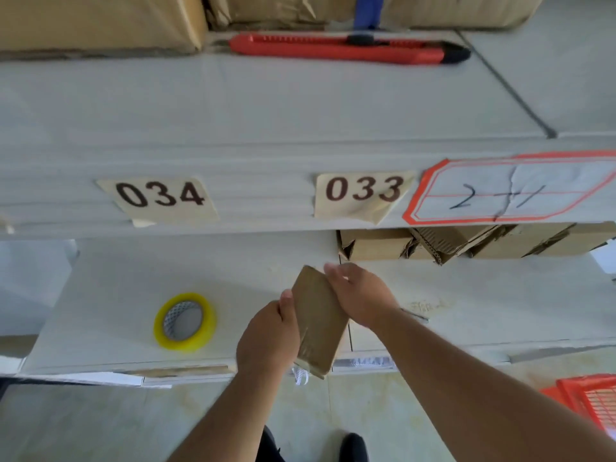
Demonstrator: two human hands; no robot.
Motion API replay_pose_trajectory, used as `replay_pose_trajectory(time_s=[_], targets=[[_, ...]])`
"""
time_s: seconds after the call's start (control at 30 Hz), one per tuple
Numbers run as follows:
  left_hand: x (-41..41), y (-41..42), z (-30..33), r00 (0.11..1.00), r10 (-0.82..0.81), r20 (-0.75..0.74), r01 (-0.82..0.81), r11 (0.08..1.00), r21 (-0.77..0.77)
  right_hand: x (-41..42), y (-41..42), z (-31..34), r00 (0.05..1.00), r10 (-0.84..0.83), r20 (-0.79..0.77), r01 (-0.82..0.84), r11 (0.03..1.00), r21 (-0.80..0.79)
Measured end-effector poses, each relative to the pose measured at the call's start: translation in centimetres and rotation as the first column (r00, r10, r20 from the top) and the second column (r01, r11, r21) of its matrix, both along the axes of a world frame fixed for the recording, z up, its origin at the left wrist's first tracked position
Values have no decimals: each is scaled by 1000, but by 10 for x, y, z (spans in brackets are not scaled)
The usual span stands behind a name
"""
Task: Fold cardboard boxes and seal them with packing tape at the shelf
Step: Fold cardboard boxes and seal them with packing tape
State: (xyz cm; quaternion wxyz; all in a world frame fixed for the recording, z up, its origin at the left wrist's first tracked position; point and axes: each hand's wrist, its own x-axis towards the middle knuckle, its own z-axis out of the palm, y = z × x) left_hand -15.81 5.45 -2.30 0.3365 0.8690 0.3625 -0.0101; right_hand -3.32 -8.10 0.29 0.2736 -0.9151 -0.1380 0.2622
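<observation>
A small brown cardboard box point(320, 323), taped along its near end, is held tilted over the front of the lower shelf point(116, 281). My left hand point(268, 338) grips its left side, thumb on top. My right hand point(361, 295) holds its upper right edge, fingers curled over the far corner. A roll of yellowish packing tape point(185, 321) lies flat on the lower shelf to the left of my hands. A strip of loose tape hangs under the box's near end.
A red utility knife point(346, 48) lies on the upper shelf among large brown boxes point(100, 21). Several small folded boxes point(466, 243) sit at the back right of the lower shelf. Labels 034 and 033 mark the shelf edge. A red crate point(590, 400) stands on the floor, right.
</observation>
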Motion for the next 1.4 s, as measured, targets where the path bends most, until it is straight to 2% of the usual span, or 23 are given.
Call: replay_pose_trajectory(time_s=[0.03, 0.1, 0.17, 0.23, 0.3, 0.33, 0.4, 0.47, 0.5, 0.57, 0.67, 0.73, 0.87, 1.0, 1.13, 1.23, 1.33, 1.4], targets=[[-4, 1, 2, 999, -7, -50, 9, 999, 36, -6, -9, 1, 995, -44, -88, 53, 992, 111], [-13, 2, 4, 996, 6, -92, -3, 999, 33, -24, -23, 3, 971, -80, -227, 132, 965, 228], [-21, -3, 4, 999, 35, -9, -35, 999, 7, -43, -27, 6, 957, -92, -275, 186, 922, 340], [-28, -9, 0, 978, 74, 197, -68, 997, -35, -58, -23, 10, 990, -70, -124, 117, 899, 422], [-29, -12, -14, 915, 187, 358, -130, 976, -176, -68, -18, 7, 978, -8, 207, -73, 922, 379], [-27, -13, -25, 892, 240, 382, -138, 951, -277, -71, -17, 0, 926, 67, 372, -190, 933, 304], [-28, -14, -45, 885, 340, 318, -158, 862, -482, -82, -17, -31, 778, 259, 572, -381, 919, 103], [-31, -16, -56, 900, 386, 203, -199, 779, -595, -95, -22, -58, 679, 448, 582, -477, 871, -113], [-32, -17, -58, 918, 356, 175, -190, 782, -594, -102, -23, -67, 669, 498, 552, -493, 853, -172], [-26, -14, -51, 949, 286, 129, -185, 841, -508, -113, -24, -76, 681, 513, 522, -498, 848, -184], [-1, -10, -40, 994, 110, 4, -107, 974, -201, -106, -22, -76, 769, 420, 482, -474, 880, -10], [8, -12, -43, 998, 55, -28, -58, 993, -107, -95, -24, -75, 789, 377, 484, -461, 885, 63], [6, -16, -50, 998, 64, -8, -65, 997, -37, -90, -25, -80, 734, 398, 551, -480, 877, 6], [8, -14, -53, 997, 81, 4, -81, 996, -26, -92, -20, -80, 721, 432, 541, -409, 896, -170], [7, -12, -58, 997, 70, 37, -71, 997, 3, -83, -8, -77, 789, 382, 481, -309, 924, -226], [4, -12, -61, 996, 53, 67, -53, 999, -2, -56, 0, -64, 896, 316, 312, -218, 925, -313], [4, -11, -61, 998, 64, 13, -64, 998, -14, -21, 9, -59, 930, 246, 274, -122, 908, -402], [5, -11, -60, 999, 35, -19, -35, 999, -1, 1, 15, -57, 955, 181, 236, -74, 914, -400]])
